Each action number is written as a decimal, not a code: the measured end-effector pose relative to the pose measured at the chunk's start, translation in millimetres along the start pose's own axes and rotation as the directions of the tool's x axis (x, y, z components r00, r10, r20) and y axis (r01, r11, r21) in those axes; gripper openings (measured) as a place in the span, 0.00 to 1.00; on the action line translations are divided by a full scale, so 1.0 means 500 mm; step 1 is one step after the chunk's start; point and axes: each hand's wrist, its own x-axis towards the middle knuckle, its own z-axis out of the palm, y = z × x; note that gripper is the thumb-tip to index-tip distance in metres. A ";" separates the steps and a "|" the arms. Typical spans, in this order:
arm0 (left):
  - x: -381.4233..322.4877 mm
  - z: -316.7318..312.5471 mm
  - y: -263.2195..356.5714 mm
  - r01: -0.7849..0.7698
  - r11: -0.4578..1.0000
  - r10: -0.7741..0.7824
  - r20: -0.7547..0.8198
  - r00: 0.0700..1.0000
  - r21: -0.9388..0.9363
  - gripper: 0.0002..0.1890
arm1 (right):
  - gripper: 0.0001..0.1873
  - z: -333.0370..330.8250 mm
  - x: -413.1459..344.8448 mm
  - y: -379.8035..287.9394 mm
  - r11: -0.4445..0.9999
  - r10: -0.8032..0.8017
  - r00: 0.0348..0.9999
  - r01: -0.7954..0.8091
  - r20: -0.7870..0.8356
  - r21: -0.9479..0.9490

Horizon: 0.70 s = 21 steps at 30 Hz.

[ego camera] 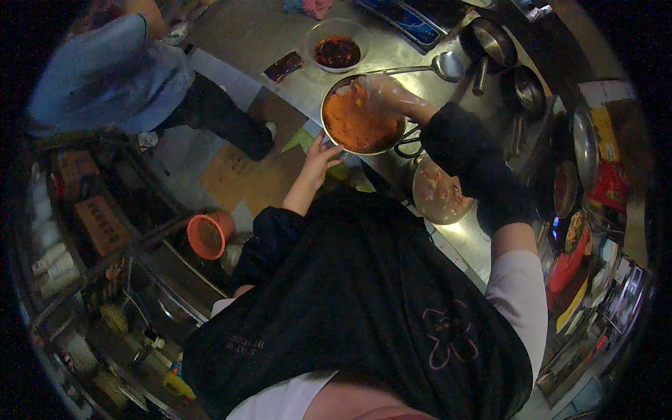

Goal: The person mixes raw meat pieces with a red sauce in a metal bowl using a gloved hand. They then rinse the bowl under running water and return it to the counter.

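Note:
A round metal bowl [362, 123] at the counter's edge holds an orange-red coated food. My right hand [391, 94], in a clear plastic glove, reaches over the bowl's right side, its fingers blurred and partly in the food. With fingers spread, my left hand [323, 159] touches the bowl's lower left rim. Beyond the bowl stands a clear bowl of dark red sauce [337, 52], with a dark packet [283, 66] to its left. A metal ladle or turner [446, 66] lies behind the bowl. Closer to my body is a clear bowl of pale, raw-looking meat [441, 191].
Several pans, one of them a small saucepan [493, 44], stand at the right of the steel counter [236, 31]. Black scissor-like handles [409, 143] lie beside the bowl. At left are a person in a blue shirt [115, 79], an orange bucket [210, 236] and shelving with cardboard boxes [102, 224].

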 end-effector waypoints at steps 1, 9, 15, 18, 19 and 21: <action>0.003 -0.002 -0.001 0.001 1.000 -0.001 0.004 1.000 0.005 0.42 | 0.13 0.004 -0.005 -0.004 0.999 -0.001 1.000 0.002 -0.016 0.038; 0.009 -0.008 -0.002 0.001 1.000 -0.001 -0.021 1.000 0.020 0.37 | 0.26 0.065 -0.053 0.001 0.957 -0.045 0.986 0.089 0.162 -0.276; 0.017 -0.019 0.002 -0.003 1.000 0.003 -0.002 1.000 0.009 0.36 | 0.30 0.124 -0.027 -0.039 0.813 -0.072 0.992 -0.004 -0.108 -0.582; 0.016 -0.021 0.002 -0.013 1.000 0.014 -0.004 1.000 0.011 0.36 | 0.29 0.118 -0.010 -0.065 0.815 0.000 0.995 -0.057 -0.099 -0.576; 0.017 -0.020 0.002 -0.023 1.000 0.023 -0.003 1.000 0.013 0.36 | 0.28 0.113 -0.005 -0.070 0.823 0.020 0.995 -0.070 -0.095 -0.564; 0.018 -0.020 0.004 -0.028 0.999 0.028 0.003 1.000 0.022 0.36 | 0.26 0.101 0.006 -0.073 0.861 0.130 0.991 -0.109 0.007 -0.497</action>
